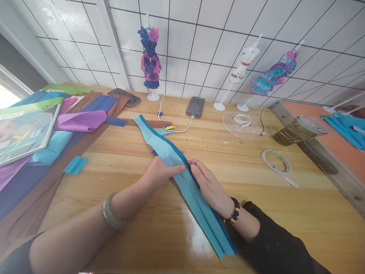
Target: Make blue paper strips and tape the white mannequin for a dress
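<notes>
Grip: the left hand (161,171) pinches the long folded strip of light-blue and dark-blue paper (182,177) between thumb and fingers, closed tight on its edge; the right hand (209,186) lies flat along the same strip, fingertips (194,164) pressed on it just beside the left thumb, so pressing rather than clasping.
Left arm: bare forearm crossing from the lower left, a pale green bangle (111,213) at the wrist.
Right arm: dark sleeve entering from the lower right, a black-and-gold bead bracelet (234,213) at the wrist, palm down.
Strip, axis: it runs diagonally across the light wooden table (285,228), far end up-left, near end down-right towards the person.
Strip, place: it lies on the table around the middle, partly lifted at the pinch.
Left of the strip: a spread pile of coloured paper sheets (80,120), and a small pleated teal paper piece (75,164).
Beyond the strip: a blue-and-pink paper dress on a small white stand (150,61) against the tiled wall.
Right of the strip: a roll of white tape (276,160), well apart.
</notes>
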Demonstrator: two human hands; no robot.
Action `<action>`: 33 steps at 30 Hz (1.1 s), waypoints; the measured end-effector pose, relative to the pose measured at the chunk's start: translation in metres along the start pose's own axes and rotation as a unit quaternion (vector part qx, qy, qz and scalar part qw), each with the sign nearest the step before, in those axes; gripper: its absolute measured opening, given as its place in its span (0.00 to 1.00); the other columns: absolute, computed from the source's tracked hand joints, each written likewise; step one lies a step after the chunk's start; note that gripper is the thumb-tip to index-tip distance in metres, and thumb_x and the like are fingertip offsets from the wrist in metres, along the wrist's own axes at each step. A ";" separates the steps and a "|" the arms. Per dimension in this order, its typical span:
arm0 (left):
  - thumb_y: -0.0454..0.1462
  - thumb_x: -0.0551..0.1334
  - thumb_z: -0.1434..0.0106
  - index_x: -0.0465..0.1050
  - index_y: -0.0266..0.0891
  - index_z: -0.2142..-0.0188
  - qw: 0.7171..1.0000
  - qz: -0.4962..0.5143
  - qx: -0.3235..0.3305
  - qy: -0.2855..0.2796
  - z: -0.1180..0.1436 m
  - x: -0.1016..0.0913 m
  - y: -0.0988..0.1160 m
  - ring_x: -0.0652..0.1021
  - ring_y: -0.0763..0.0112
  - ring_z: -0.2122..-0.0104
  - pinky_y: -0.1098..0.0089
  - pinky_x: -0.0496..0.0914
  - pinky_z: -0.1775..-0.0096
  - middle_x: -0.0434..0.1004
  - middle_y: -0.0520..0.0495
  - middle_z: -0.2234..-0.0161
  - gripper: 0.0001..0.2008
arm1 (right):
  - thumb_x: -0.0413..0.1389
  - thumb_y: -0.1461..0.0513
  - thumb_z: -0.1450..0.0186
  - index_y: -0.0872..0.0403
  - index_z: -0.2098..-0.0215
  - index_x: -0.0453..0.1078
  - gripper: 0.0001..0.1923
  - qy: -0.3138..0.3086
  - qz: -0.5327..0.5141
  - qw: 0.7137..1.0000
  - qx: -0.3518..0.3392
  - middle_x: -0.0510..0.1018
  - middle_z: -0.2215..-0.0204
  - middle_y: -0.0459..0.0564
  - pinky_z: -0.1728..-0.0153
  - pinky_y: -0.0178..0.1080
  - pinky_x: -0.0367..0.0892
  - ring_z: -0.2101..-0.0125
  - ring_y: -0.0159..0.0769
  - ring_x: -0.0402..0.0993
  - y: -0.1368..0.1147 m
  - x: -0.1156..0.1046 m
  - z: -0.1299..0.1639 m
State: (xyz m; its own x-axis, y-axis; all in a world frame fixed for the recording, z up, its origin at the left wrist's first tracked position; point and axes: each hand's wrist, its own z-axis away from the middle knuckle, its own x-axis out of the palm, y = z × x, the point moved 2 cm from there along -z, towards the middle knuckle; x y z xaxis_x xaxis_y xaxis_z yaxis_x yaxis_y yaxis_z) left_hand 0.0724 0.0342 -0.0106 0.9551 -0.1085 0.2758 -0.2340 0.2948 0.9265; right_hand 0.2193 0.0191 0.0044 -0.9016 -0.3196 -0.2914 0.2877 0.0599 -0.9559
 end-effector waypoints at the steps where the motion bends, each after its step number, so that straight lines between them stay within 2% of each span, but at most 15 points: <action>1: 0.37 0.69 0.55 0.68 0.37 0.55 1.000 -0.001 0.000 0.000 0.000 0.000 0.000 0.76 0.61 0.62 0.63 0.69 0.58 0.79 0.47 0.66 0.26 | 0.42 0.56 0.33 0.52 0.57 0.64 0.13 0.000 0.002 1.000 -0.001 0.72 0.61 0.48 0.56 0.34 0.62 0.59 0.32 0.67 0.000 0.000 0.000; 13: 0.37 0.69 0.55 0.68 0.37 0.55 1.000 0.008 0.000 -0.003 0.001 0.000 0.002 0.76 0.61 0.62 0.63 0.69 0.58 0.78 0.46 0.65 0.26 | 0.42 0.56 0.33 0.52 0.57 0.64 0.14 -0.001 0.010 1.000 0.002 0.72 0.61 0.48 0.57 0.34 0.63 0.60 0.32 0.67 0.000 0.000 0.001; 21: 0.36 0.69 0.55 0.68 0.36 0.54 0.997 0.070 -0.032 0.023 0.003 0.000 0.008 0.77 0.64 0.66 0.64 0.69 0.61 0.78 0.48 0.69 0.27 | 0.42 0.55 0.33 0.52 0.56 0.64 0.14 -0.007 0.014 1.000 0.005 0.72 0.60 0.48 0.57 0.35 0.63 0.60 0.32 0.67 -0.001 0.000 0.001; 28: 0.37 0.70 0.56 0.68 0.36 0.54 0.999 0.049 -0.017 0.015 0.002 0.001 0.004 0.76 0.60 0.63 0.63 0.70 0.61 0.79 0.45 0.66 0.27 | 0.42 0.55 0.33 0.51 0.56 0.64 0.15 -0.002 0.000 1.000 0.003 0.72 0.60 0.48 0.57 0.35 0.64 0.59 0.33 0.67 0.001 0.000 0.002; 33: 0.37 0.69 0.55 0.68 0.37 0.54 0.999 0.051 -0.003 0.000 0.002 0.000 0.002 0.76 0.61 0.61 0.63 0.69 0.58 0.79 0.45 0.65 0.27 | 0.42 0.55 0.33 0.51 0.56 0.64 0.15 0.000 -0.004 1.000 0.005 0.72 0.60 0.47 0.57 0.34 0.63 0.59 0.33 0.67 0.001 -0.001 0.001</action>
State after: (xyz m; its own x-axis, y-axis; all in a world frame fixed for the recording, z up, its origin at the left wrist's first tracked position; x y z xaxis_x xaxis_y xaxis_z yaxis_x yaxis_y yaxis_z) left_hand 0.0719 0.0331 -0.0084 0.9263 -0.0782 0.3686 -0.3289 0.3095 0.8922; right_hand 0.2205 0.0180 0.0038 -0.9041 -0.3195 -0.2836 0.2832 0.0487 -0.9578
